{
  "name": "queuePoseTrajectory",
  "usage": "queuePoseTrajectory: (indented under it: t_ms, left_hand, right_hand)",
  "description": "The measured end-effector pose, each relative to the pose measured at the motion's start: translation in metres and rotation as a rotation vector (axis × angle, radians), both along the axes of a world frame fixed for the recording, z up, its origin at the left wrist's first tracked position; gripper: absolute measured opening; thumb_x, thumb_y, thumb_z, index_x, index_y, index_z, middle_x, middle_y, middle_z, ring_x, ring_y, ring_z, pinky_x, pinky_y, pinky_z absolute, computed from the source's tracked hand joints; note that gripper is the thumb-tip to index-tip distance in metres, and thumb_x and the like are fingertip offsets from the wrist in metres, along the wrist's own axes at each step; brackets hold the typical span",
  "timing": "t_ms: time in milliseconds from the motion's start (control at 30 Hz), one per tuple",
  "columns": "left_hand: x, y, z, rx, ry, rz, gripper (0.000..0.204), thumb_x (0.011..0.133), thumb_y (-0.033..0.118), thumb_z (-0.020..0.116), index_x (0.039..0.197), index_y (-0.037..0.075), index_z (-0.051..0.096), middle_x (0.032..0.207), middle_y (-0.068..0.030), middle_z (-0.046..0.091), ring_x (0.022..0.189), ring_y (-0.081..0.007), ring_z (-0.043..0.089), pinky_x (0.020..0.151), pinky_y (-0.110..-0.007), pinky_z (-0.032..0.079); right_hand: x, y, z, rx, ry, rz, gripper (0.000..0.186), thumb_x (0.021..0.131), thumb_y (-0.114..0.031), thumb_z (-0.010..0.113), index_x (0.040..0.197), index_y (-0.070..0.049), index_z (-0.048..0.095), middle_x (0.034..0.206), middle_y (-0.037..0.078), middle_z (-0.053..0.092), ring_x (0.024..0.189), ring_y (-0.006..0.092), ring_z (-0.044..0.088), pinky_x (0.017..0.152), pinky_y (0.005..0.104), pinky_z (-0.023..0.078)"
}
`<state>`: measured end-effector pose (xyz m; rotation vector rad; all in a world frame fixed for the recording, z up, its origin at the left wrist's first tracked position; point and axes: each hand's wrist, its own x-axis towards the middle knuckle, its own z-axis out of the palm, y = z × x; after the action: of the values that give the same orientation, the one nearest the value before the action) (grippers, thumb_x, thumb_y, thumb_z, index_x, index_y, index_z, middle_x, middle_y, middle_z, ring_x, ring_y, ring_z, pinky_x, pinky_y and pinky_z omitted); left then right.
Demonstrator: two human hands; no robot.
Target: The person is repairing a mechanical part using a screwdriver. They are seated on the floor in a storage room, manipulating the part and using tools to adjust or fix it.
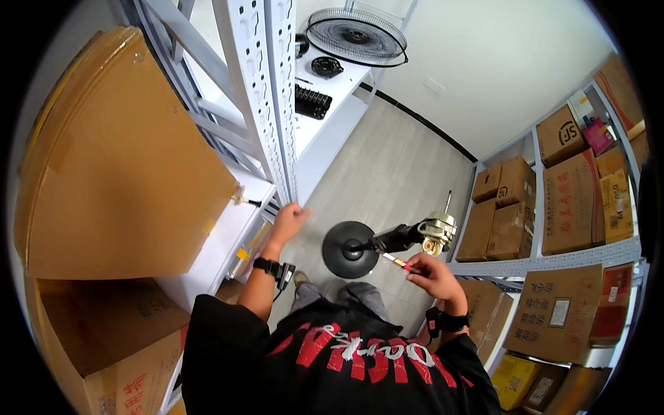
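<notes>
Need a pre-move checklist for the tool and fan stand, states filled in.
1. Slim red-and-yellow hand tool gripped: ok, in the right hand.
2. Tool tip seated on the black jointed fan stand: cannot tell; they overlap in this view, contact unclear.
3. Left hand steadying the stand: not ok; it is away, beside the grey perforated metal post.
4. Round black base on the grey floor: ok, looks flat.
5. Black round wire grille off the cream-coloured motor: ok, it is over by the white table.
</notes>
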<state>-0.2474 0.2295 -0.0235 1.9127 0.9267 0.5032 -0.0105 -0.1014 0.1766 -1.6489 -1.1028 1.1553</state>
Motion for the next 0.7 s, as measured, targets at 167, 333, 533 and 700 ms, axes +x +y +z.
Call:
queuePoseTrajectory:
  t_ms: [167,333,533,700]
  left_hand:
    - [0.049,0.015,0.01,-0.043,-0.175,0.074,0.022,0.086,0.019,0.076,0.089,0.001,0.064,0.084,-0.0124,0.066,0.07,-0.0223,0.061,0.066,-0.034,0.05]
    - [0.108,0.063,0.037,0.182,-0.312,0.156,0.025,0.083,0.01,0.075,0.107,0.004,0.067,0.097,-0.012,0.065,0.075,-0.0241,0.064,0.071,-0.035,0.054]
    - [0.174,0.152,0.056,0.543,-0.058,0.287,0.021,0.083,0.006,0.069,0.104,0.007,0.071,0.101,-0.013,0.064,0.088,-0.032,0.065,0.08,-0.041,0.054]
    - [0.211,0.202,0.051,0.497,0.068,0.371,0.014,0.084,0.01,0.069,0.095,0.011,0.076,0.104,-0.0152,0.064,0.094,-0.0357,0.065,0.082,-0.045,0.054]
  right_hand:
    - [0.035,-0.053,0.032,-0.007,0.018,-0.271,0.023,0.083,0.005,0.075,0.1,-0.001,0.061,0.098,-0.001,0.061,0.09,0.0069,0.054,0.077,0.0237,0.046]
    - [0.068,-0.081,0.045,0.132,-0.016,-0.459,0.018,0.086,0.004,0.069,0.102,0.0,0.061,0.094,-0.002,0.059,0.084,0.0051,0.052,0.073,0.0217,0.042]
    - [0.1,-0.102,0.017,0.181,-0.034,-0.656,0.015,0.089,0.0,0.068,0.102,0.0,0.061,0.089,-0.004,0.057,0.08,0.0042,0.05,0.072,0.0203,0.04]
    - [0.103,-0.122,0.018,0.097,-0.041,-0.779,0.014,0.089,-0.001,0.066,0.102,0.0,0.061,0.087,-0.003,0.057,0.078,0.0039,0.049,0.071,0.0205,0.039]
